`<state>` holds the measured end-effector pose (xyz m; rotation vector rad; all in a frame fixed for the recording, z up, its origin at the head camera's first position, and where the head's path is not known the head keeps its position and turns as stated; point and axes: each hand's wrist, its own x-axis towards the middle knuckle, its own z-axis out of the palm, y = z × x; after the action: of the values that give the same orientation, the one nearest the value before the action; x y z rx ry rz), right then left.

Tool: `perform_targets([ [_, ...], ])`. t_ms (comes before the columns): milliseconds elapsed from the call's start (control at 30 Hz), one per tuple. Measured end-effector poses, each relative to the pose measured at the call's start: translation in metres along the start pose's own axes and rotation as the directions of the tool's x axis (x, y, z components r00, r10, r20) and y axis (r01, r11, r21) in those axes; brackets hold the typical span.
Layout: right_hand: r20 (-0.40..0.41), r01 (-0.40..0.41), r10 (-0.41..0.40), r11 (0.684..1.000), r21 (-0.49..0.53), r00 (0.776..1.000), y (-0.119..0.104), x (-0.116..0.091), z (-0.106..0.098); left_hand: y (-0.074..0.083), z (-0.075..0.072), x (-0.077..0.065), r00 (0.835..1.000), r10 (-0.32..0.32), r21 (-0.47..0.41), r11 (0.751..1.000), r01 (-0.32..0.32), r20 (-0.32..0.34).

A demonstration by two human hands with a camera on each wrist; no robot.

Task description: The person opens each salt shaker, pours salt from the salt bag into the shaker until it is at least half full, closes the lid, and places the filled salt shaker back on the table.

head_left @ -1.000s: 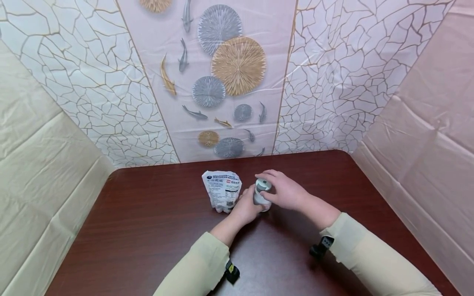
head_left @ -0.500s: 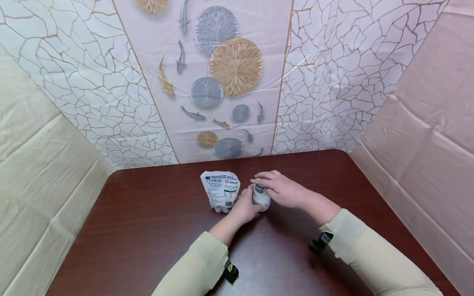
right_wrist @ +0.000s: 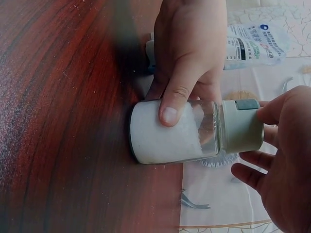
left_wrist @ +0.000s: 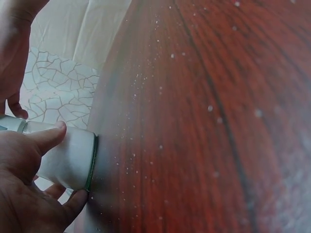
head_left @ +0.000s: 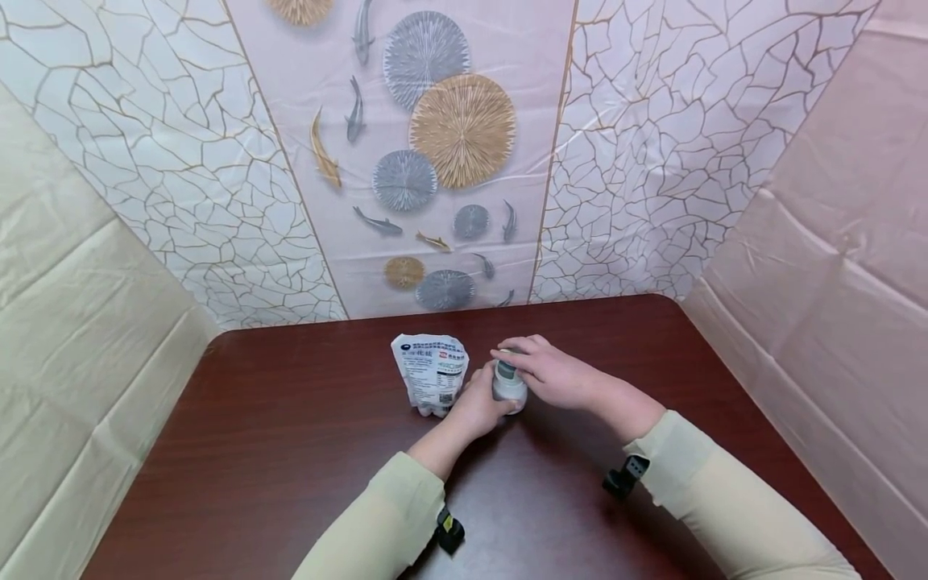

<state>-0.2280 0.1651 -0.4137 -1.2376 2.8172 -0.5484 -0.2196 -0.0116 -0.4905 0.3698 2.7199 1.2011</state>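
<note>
A clear glass salt shaker point(right_wrist: 150, 136), mostly filled with white grains, stands upright on the table. My left hand point(head_left: 478, 409) grips its body, with the thumb across the front of the glass in the right wrist view. A pale grey-green lid point(right_wrist: 243, 133) with a darker flap point(right_wrist: 248, 104) sits at the shaker's neck. My right hand point(head_left: 560, 374) holds this lid from the right, its fingers reaching over the top in the head view. Close to the left hand's far side stands a white printed pouch point(head_left: 432, 370), whose lower right edge the hand overlaps.
The dark red-brown wooden table point(head_left: 290, 451) carries scattered white specks, seen in the left wrist view. Patterned cloth point(head_left: 464, 242) hangs behind it, and plain cloth walls point(head_left: 819, 266) flank both sides. A black camera point(head_left: 627, 477) is strapped at each wrist.
My right hand has turned around the lid: its thumb, seen in front a second ago, has moved back, and the fingers stretch farther over the top. The left hand keeps its grip.
</note>
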Motion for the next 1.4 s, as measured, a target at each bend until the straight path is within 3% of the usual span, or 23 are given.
perform_targets([
  [867, -0.003, -0.001, 0.001, 1.0, -0.022, 1.0, -0.0004, 0.0021, -0.0054, 0.0028, -0.0032, -0.0026, 1.0, 0.006, 0.011, 1.0, -0.006, -0.001],
  [1133, 0.003, -0.038, 0.038, 0.999, 0.011, 0.999, 0.0013, 0.0047, -0.0063, 0.0006, -0.0025, -0.0016, 0.999, 0.041, -0.002, 0.999, -0.041, 0.0],
  [1400, 0.018, -0.061, 0.061, 0.998, 0.021, 0.998, 0.0001, 0.0063, -0.0084, 0.0023, -0.0029, -0.0032, 0.999, 0.036, 0.0, 0.999, -0.036, -0.002],
])
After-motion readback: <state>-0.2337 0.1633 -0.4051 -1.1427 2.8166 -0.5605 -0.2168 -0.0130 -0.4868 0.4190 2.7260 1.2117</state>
